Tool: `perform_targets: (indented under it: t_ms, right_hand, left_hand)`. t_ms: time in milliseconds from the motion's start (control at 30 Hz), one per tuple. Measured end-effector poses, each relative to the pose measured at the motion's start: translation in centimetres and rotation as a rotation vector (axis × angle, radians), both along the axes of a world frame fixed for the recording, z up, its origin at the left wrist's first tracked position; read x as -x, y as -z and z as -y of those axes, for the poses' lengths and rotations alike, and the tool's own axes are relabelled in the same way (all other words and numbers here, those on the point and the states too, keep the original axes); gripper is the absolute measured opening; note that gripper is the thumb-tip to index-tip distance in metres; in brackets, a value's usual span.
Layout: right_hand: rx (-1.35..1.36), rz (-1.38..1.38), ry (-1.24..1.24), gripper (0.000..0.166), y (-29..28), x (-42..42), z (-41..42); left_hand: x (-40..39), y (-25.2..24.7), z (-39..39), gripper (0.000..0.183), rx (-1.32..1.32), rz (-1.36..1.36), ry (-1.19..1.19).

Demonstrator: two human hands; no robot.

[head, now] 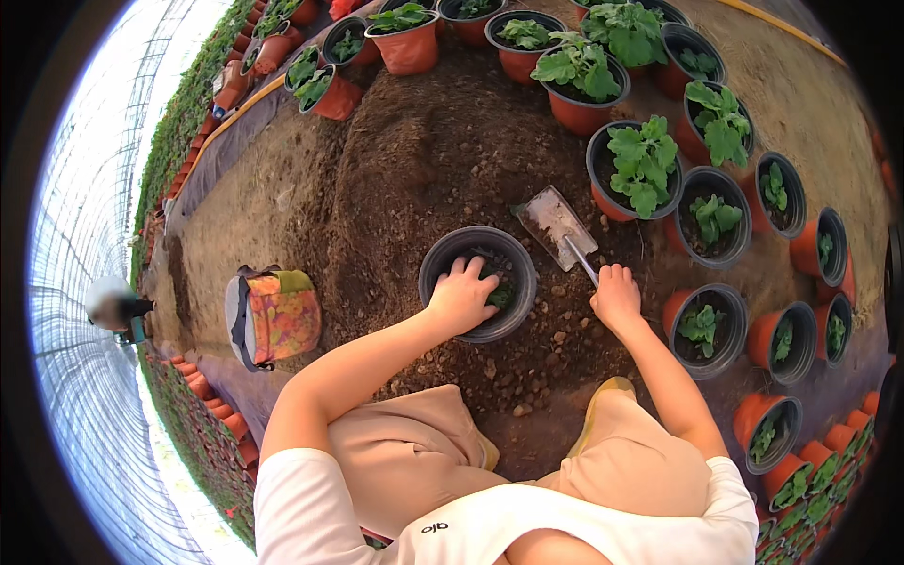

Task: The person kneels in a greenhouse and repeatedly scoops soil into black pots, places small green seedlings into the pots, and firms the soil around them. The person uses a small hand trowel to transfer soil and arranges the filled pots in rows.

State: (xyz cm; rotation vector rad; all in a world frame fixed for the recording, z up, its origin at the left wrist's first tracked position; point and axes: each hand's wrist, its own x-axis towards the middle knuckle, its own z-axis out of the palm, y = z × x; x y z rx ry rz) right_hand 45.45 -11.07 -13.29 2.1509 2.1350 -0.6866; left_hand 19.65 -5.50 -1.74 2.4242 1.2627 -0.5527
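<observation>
A black-rimmed plant pot (pixel 521 311) stands on the dark soil in front of me. My left hand (pixel 462 295) reaches inside it, fingers spread over a small green plant (pixel 501 293). The hand covers part of that plant, and whether the fingers grip it is hidden. To the right, my right hand (pixel 616 295) is closed around the handle of a small hand shovel (pixel 558 220). Its flat metal blade, smeared with soil, points away from me and lies on or just above the ground.
Several red pots with leafy plants (pixel 639 166) curve around the far and right sides. A floral fabric bag (pixel 286 316) sits at the left. Loose soil (pixel 417 155) is heaped beyond the pot. Farther left, a person (pixel 113 307) is in the greenhouse aisle.
</observation>
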Motion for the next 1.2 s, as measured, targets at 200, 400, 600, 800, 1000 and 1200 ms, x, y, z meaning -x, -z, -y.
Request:
perform_targets:
  t_ms: [200,400,600,800,1000,1200]
  right_hand:
    - [0.158,-0.465,0.135,0.035,-1.0,-1.6,2.1]
    - [0.4,-0.969,0.569,0.046,-4.2,-3.7,10.0]
    - [0.428,-1.155,0.727,0.045,-3.0,-0.2,4.8]
    - [0.32,-1.151,0.634,0.047,-1.2,3.2,-4.2]
    - [0.264,-1.205,0.638,0.049,-1.3,2.5,-1.4]
    - [0.266,-1.349,0.559,0.047,-8.2,1.4,0.5]
  left_hand:
    - [0.5,0.0,-0.3,0.041,-0.027,-0.031,0.076]
    - [0.8,0.5,0.0,0.043,0.014,0.01,-0.013]
    - [0.7,-0.1,0.1,0.038,-0.102,-0.016,0.144]
    - [0.9,1.2,0.6,0.032,-0.117,0.064,0.214]
    - [1.0,0.8,0.5,0.023,-0.066,0.07,0.272]
    - [1.7,1.2,0.7,0.021,-0.093,0.09,0.286]
